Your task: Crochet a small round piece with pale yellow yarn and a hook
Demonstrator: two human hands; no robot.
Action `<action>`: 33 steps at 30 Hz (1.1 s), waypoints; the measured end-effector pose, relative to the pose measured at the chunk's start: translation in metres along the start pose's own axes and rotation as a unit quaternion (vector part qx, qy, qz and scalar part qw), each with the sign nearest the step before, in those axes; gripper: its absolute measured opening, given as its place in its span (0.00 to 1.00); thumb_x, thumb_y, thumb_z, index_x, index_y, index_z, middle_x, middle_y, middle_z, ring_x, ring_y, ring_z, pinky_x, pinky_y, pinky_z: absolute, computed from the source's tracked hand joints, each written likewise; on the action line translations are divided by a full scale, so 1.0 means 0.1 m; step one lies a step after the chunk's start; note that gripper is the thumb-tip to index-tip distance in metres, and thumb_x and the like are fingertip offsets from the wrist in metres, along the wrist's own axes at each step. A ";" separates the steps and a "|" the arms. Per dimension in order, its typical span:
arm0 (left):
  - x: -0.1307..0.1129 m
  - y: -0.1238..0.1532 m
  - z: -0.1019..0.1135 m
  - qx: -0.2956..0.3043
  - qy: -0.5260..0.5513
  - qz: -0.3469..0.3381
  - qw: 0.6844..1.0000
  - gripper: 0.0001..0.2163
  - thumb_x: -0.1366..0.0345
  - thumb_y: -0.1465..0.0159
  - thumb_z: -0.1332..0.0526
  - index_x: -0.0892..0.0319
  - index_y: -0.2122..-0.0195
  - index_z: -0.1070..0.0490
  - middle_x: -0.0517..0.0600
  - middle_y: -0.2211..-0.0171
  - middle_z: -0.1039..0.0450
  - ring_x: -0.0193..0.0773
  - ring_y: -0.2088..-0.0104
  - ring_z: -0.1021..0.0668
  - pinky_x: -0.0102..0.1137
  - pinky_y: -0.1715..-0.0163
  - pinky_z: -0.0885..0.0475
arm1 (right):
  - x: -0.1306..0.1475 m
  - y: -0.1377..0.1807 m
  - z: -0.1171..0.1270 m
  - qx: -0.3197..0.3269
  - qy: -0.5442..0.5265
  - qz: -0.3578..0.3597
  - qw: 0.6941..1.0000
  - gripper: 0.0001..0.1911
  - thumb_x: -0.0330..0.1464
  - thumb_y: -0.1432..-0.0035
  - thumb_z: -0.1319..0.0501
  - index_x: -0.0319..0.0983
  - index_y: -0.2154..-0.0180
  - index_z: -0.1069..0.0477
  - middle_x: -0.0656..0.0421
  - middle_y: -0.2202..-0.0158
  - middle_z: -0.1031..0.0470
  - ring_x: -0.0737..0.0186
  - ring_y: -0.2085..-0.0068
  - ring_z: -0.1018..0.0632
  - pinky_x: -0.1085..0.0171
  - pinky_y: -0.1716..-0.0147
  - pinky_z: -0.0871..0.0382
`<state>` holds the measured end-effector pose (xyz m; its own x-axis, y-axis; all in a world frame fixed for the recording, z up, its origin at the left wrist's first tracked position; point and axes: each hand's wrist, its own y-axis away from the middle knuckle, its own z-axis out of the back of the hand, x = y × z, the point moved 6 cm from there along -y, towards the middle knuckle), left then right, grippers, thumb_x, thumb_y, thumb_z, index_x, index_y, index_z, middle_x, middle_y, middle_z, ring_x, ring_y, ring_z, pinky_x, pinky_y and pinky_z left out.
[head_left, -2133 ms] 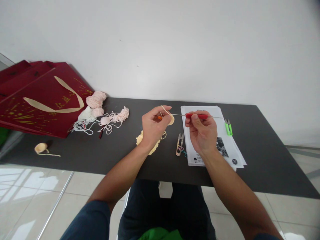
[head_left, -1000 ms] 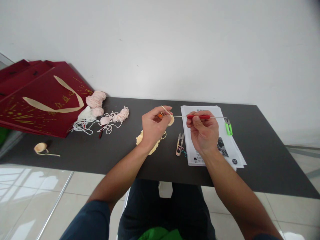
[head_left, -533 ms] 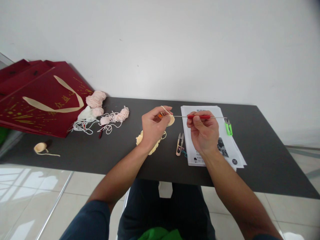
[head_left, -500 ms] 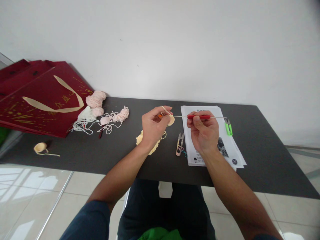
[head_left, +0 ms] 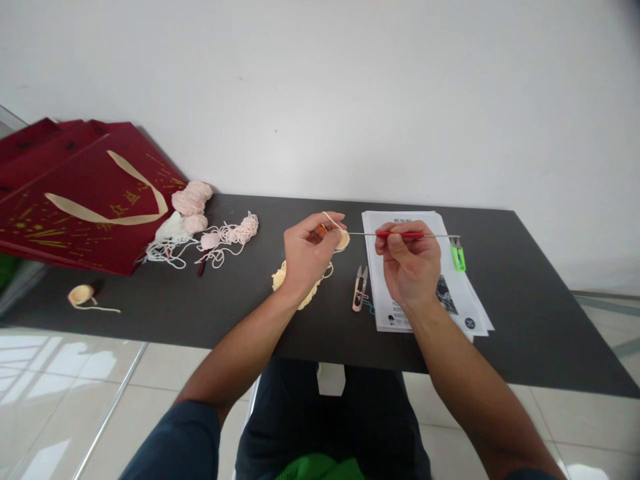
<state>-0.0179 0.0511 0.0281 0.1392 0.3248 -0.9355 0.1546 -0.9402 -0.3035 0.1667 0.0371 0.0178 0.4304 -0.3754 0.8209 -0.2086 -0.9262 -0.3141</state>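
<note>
Between the thumb and fingers of my right hand [head_left: 411, 263] is the red grip of a crochet hook [head_left: 363, 233], held level over the printed sheets. The hook's thin metal shaft reaches left to a small cream crochet piece [head_left: 342, 241]. My left hand [head_left: 311, 247] pinches that piece, and a strand of cream yarn crosses its index finger. Something small and orange [head_left: 321, 229] shows among the left fingers. Below the left wrist a cream yarn skein [head_left: 315, 293] lies on the table, partly hidden by the forearm. The hook's tip is too small to make out.
Thread snips [head_left: 359, 288] lie left of the printed sheets [head_left: 385, 320]; green-handled snips [head_left: 457, 255] lie at their right. Pink yarn [head_left: 193, 198] and white yarn [head_left: 170, 230] sit beside red gift bags [head_left: 90, 193]. A cream crochet cup [head_left: 81, 295] rests far left on the dark table.
My right hand has shifted slightly to the right with the crochet hook, so more shaft shows between the hands. My left hand has stayed almost still.
</note>
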 end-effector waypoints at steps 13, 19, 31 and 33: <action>-0.01 0.00 0.00 -0.006 -0.005 -0.006 1.000 0.08 0.71 0.42 0.32 0.56 0.62 0.16 0.48 0.68 0.17 0.34 0.69 0.19 0.29 0.66 0.26 | 0.02 0.03 -0.04 -0.007 0.004 0.023 1.000 0.09 0.33 0.46 0.24 0.44 0.66 0.22 0.62 0.65 0.16 0.69 0.71 0.21 0.66 0.72 0.27; 0.01 0.00 0.00 -0.005 -0.006 -0.010 1.000 0.08 0.71 0.41 0.32 0.56 0.62 0.16 0.47 0.68 0.16 0.33 0.69 0.19 0.28 0.66 0.26 | 0.00 0.02 -0.03 -0.010 0.004 0.028 1.000 0.09 0.33 0.46 0.24 0.44 0.66 0.22 0.62 0.65 0.16 0.69 0.71 0.21 0.67 0.72 0.26; -0.01 0.01 0.00 -0.009 0.004 -0.023 1.000 0.07 0.71 0.41 0.32 0.56 0.63 0.16 0.47 0.68 0.16 0.34 0.68 0.18 0.28 0.66 0.25 | 0.01 0.03 -0.03 -0.026 0.013 0.032 0.999 0.08 0.32 0.46 0.25 0.44 0.66 0.22 0.62 0.65 0.16 0.69 0.70 0.20 0.67 0.72 0.25; -0.01 0.01 0.00 -0.012 -0.003 -0.023 1.000 0.07 0.71 0.42 0.32 0.56 0.63 0.17 0.48 0.67 0.16 0.34 0.68 0.18 0.29 0.66 0.25 | 0.02 0.03 -0.03 -0.027 0.015 0.034 0.999 0.08 0.32 0.45 0.25 0.44 0.66 0.22 0.62 0.65 0.16 0.68 0.70 0.20 0.67 0.72 0.24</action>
<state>-0.0180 0.0499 0.0287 0.1254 0.3661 -0.9221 0.1839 -0.9219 -0.3410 0.1637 0.0333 0.0198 0.3867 -0.4350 0.8132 -0.2834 -0.8951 -0.3441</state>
